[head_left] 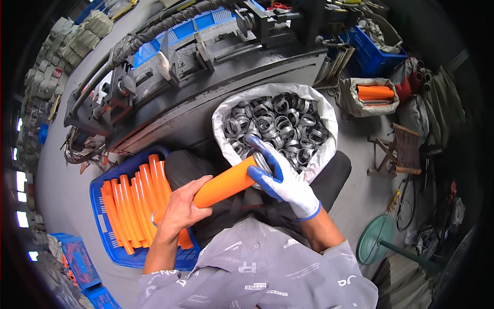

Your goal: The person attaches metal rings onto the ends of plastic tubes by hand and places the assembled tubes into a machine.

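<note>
Grey shirt (257, 278) fills the lower edge; above it the bare left hand (180, 208) is wrapped closed around an orange tube (226, 183), while the gloved right hand (283, 180) pinches a metal ring (261, 160) at the tube's end. Stiff, light and smooth, the tube seems best held mid-length. More tubes fill a blue crate (103, 226); rings fill a white sack (329, 123) on the concrete workshop floor (360, 190).

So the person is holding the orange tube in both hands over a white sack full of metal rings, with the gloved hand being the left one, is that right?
Not quite: the head view shows the glove on the right hand, at the orange tube's end; the left hand is bare. The white sack of metal rings is as you say.
</note>
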Motion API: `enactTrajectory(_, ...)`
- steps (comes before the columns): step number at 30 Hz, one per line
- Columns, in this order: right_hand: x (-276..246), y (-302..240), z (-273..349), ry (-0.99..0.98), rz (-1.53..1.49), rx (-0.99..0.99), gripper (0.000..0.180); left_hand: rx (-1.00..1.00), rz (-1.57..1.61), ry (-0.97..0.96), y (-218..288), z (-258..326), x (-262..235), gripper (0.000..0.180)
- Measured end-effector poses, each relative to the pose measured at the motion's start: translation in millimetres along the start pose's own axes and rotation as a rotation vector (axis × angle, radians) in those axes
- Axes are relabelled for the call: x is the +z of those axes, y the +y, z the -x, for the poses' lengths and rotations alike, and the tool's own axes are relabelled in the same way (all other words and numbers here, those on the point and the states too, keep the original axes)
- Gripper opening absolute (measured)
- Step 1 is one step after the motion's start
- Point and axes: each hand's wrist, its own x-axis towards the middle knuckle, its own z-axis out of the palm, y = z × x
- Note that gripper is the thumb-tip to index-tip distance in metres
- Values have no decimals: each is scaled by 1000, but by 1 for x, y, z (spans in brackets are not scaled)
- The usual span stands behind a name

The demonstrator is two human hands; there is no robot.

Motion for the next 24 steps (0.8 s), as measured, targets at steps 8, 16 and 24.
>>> enactTrajectory(8,-5,5,-1,90,211,-129,70,30,5,5,-1,-16,2,67)
enactTrajectory(16,-40,32,-9,29,-354,-183,85,46,-18,94,-5,-25,-6,65)
enactTrajectory(24,-106,159,16,234,1243,326,88,262,-140,343,-7,-79,-43,57)
